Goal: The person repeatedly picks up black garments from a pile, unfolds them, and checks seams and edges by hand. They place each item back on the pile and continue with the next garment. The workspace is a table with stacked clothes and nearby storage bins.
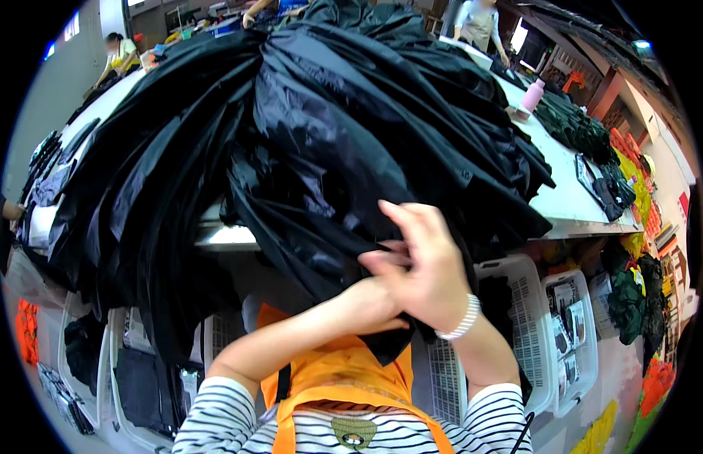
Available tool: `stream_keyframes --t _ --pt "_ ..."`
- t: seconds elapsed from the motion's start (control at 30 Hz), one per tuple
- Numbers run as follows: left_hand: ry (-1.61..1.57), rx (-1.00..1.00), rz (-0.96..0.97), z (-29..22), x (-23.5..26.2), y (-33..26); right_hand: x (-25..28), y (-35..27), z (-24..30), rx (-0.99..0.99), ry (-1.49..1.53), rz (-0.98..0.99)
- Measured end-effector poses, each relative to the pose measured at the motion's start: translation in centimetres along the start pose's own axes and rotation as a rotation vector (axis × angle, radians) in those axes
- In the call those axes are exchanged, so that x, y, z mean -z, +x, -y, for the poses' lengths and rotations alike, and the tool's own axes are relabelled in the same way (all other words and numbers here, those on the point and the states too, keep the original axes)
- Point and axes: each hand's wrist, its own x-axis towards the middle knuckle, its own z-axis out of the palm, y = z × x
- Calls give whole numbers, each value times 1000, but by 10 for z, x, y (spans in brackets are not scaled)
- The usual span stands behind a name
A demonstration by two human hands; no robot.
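Note:
A big bundle of shiny black fabric pieces [313, 129] is lifted up in front of me, fanning out over the white table [563, 204]. My right hand [419, 265] is raised at the bundle's gathered lower end, fingers spread and pressed against the cloth. My left hand [366, 303] sits just under and behind the right one, mostly hidden by it, closed around the gathered black fabric near my chest. I wear a striped shirt, an orange apron and a white bracelet on the right wrist.
White plastic baskets [571, 333] stand under the table at right, more [132, 363] at left with dark cloth inside. A pink bottle [532, 95] and stacks of dark green fabric [586, 136] lie on the table's right. Other people work at the far end.

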Motion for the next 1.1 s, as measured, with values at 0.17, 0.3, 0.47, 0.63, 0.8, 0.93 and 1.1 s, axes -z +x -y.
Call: stream_keyframes --t 0.17,0.3,0.47,0.63,0.8,0.93,1.1 --pt "124 -99 -186 -16 72 -28 -62 50 -69 -77 -594 89" --pt "913 431 -556 40 166 -78 -59 62 -102 -107 -452 133" --pt "1295 1241 -156 97 258 -126 -77 99 -130 -141 -465 157" --pt "1020 1175 -316 148 271 -161 -86 135 -188 -126 -525 235" --pt "548 984 -534 157 277 -175 -107 190 -254 19 -673 185" --pt "497 935 -638 144 251 -137 -116 239 -328 243 -944 -91" --pt "365 1047 -681 118 219 -108 -138 302 -382 307 -978 -176"
